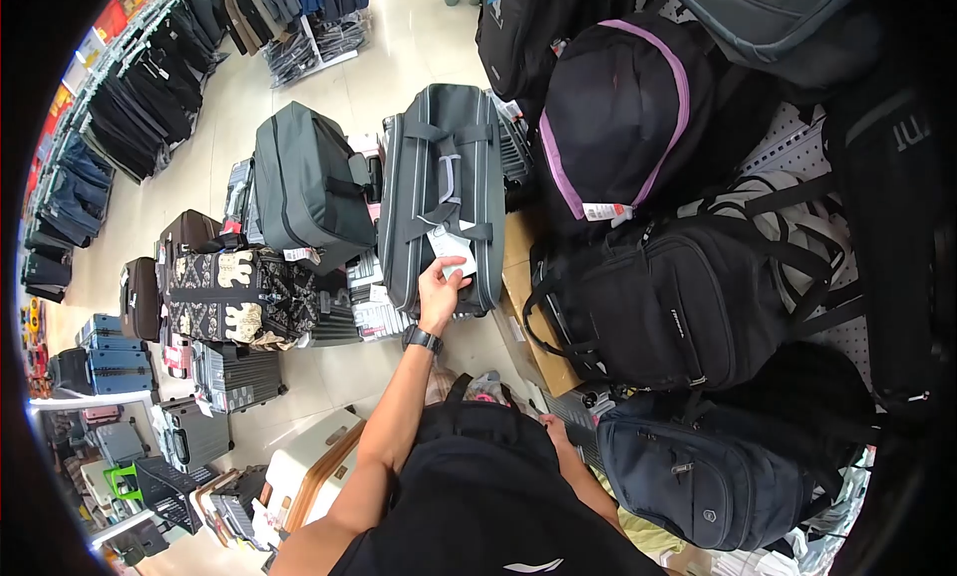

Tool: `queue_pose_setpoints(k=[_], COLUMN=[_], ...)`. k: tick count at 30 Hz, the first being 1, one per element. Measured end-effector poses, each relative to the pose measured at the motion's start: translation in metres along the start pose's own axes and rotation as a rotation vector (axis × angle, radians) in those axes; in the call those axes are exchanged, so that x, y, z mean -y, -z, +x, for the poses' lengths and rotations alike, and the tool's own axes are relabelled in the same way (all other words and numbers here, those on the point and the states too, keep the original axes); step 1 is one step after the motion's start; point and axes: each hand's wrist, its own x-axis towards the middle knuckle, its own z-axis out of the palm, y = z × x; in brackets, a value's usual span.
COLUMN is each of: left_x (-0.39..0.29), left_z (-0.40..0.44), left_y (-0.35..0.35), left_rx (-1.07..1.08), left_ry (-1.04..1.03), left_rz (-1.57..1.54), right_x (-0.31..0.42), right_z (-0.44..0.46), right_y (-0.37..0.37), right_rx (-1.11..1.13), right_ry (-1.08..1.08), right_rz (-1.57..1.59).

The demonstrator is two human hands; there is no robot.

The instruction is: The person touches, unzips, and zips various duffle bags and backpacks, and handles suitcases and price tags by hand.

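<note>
My left hand [442,290] pinches a white paper tag [452,249] that hangs on a dark grey travel bag [418,182] with light piping and top handles. The bag lies lengthwise in front of me, and a dark watch is on my left wrist. Low beside my body, my right hand [554,428] is partly hidden near a patterned item [490,388]; its fingers are too small to make out. Another dark grey bag [304,182] stands left of the tagged bag.
Black backpacks [678,312], one with purple trim [618,118], hang on a rack at the right. An elephant-print bag [234,295] and several suitcases [236,374] are at the left. Clothes racks [150,103] stand at the back left. A cardboard box [538,342] is by the backpacks.
</note>
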Motion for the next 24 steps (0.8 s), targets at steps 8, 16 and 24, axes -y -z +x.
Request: queue_pose_setpoints(k=[8, 16, 24], left_x=[-0.007, -0.031, -0.024], left_z=[0.013, -0.006, -0.01], left_y=[0.011, 0.015, 0.019], left_rx=[0.082, 0.122, 0.089], left_ry=[0.028, 0.054, -0.059], left_rz=[0.196, 0.386, 0.338], right_x=[-0.113, -0.028, -0.112], right_z=[0.115, 0.028, 0.121], right_y=[-0.041, -0.033, -0.058], right_rx=[0.062, 0.032, 0.019], right_ry=[-0.297, 0.103, 0.058], right_rz=[0.4, 0.1, 0.175])
